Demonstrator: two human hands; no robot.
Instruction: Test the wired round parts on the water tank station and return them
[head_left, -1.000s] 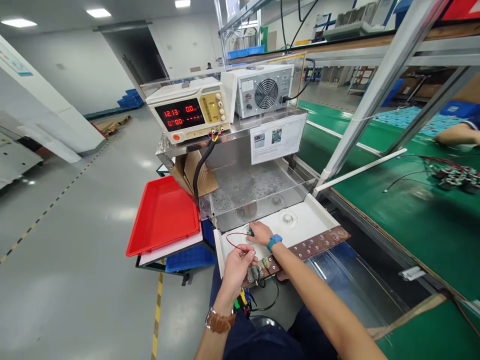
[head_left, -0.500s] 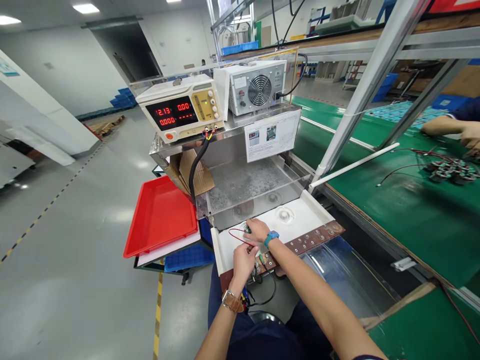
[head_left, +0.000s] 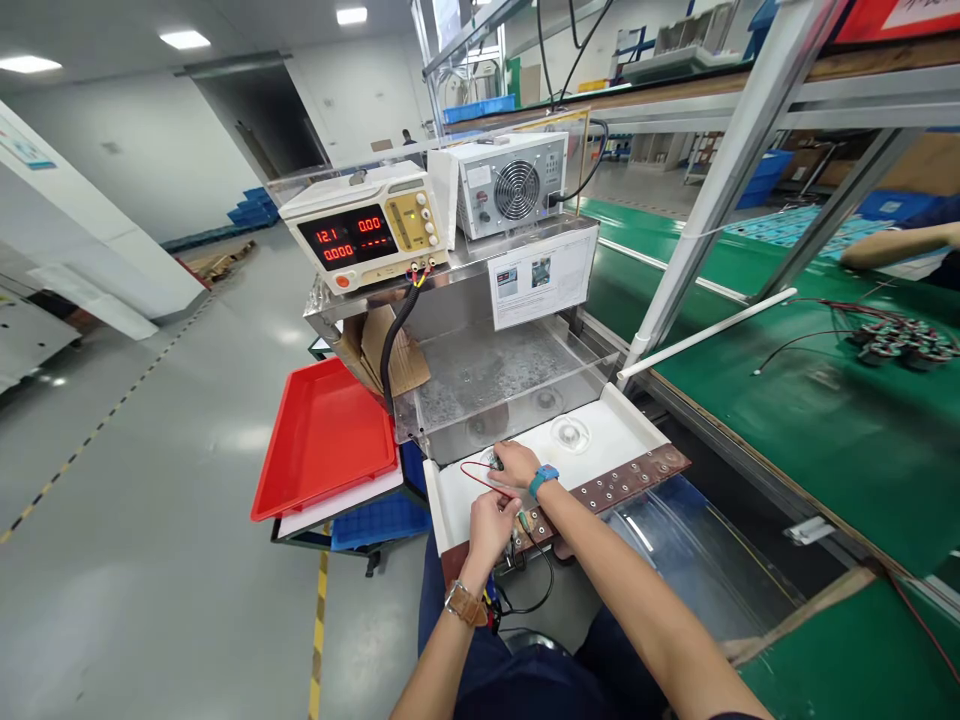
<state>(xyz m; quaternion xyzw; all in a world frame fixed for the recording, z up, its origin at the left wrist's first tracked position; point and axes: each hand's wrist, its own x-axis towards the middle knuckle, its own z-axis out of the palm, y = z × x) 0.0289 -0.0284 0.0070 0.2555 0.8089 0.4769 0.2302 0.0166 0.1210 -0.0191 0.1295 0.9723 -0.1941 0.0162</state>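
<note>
White and shallow, a tray [head_left: 596,450] is lying before us. Over it, our left hand [head_left: 487,527] is pinching a thin, curving red wire [head_left: 474,475] between closed fingertips; our right hand [head_left: 517,464] is covering a small dark part [head_left: 495,461] in the tray, its grip too hidden to judge.

Red digits [head_left: 338,253] on the power supply [head_left: 411,217] read 12.1, 0.00 and 0.000, beside a row of dashes [head_left: 374,243]
</note>
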